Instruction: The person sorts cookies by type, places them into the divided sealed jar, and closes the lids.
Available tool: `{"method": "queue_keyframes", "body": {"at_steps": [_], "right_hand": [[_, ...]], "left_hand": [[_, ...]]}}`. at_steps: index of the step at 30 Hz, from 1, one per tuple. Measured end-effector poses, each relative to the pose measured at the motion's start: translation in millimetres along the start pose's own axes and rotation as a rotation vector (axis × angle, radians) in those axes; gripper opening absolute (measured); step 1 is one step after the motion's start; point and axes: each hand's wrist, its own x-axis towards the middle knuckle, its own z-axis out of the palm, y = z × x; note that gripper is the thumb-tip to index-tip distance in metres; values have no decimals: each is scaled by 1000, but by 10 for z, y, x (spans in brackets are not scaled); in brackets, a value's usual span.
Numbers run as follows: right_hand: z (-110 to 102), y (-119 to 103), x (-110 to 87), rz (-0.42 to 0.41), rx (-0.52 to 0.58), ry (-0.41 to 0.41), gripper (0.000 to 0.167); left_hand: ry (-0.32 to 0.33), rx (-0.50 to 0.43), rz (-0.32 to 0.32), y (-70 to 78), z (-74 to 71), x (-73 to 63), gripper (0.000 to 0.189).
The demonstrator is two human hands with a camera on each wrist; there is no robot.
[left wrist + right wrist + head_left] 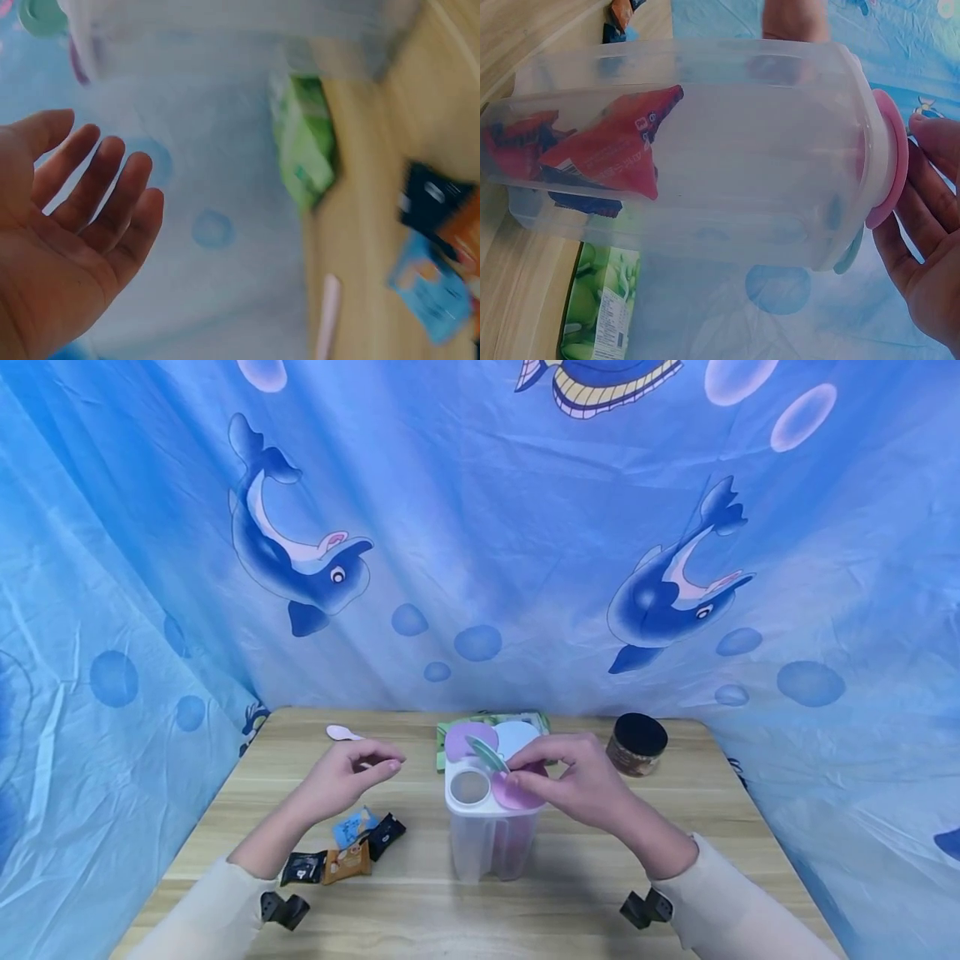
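A clear plastic storage container (472, 847) with several round lids stands upright on the table. My right hand (577, 772) pinches a green lid (486, 753) by its edge, tilted above the container. The front left opening (470, 787) is uncovered. A purple lid (471, 742), a pale blue lid (517, 737) and a pink lid (513, 793) sit on the other openings. Through the wall, the right wrist view shows a red packet (622, 142) inside, among others. My left hand (82, 225) is held in the air left of the container, fingers loosely bent, holding nothing.
Several small wrapped snacks, among them an orange packet (347, 864) and a blue packet (355, 828), lie at the left. A pale pink spoon (342, 732) rests behind my left hand. Behind the container is a green package (305, 139); a black-lidded jar (637, 745) stands at right.
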Motion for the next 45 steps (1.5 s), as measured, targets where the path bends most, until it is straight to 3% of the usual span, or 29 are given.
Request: {"method": "queue_keyframes", "body": {"at_steps": [7,11,22,28,45], "right_hand": [[-3,-30,-3,28,3,-6,17],[-4,-37,-5,26,1,-10,16],[-19,-41,2,9,1,0,16],[-13,-31,-1,-11,-4,5,15],[-8,-32,-1,-15,-1,1,15]], "left_hand": [[-60,48,-111,-469,-31,-194,28],[-128,45,-127,-696,-46,-280,35],[-263,9,-215,-1105,-112,-436,52],[-278,19,-275,-1226,-55,-457,54],[-216,144,-348,-1306,19,-402,42]]}}
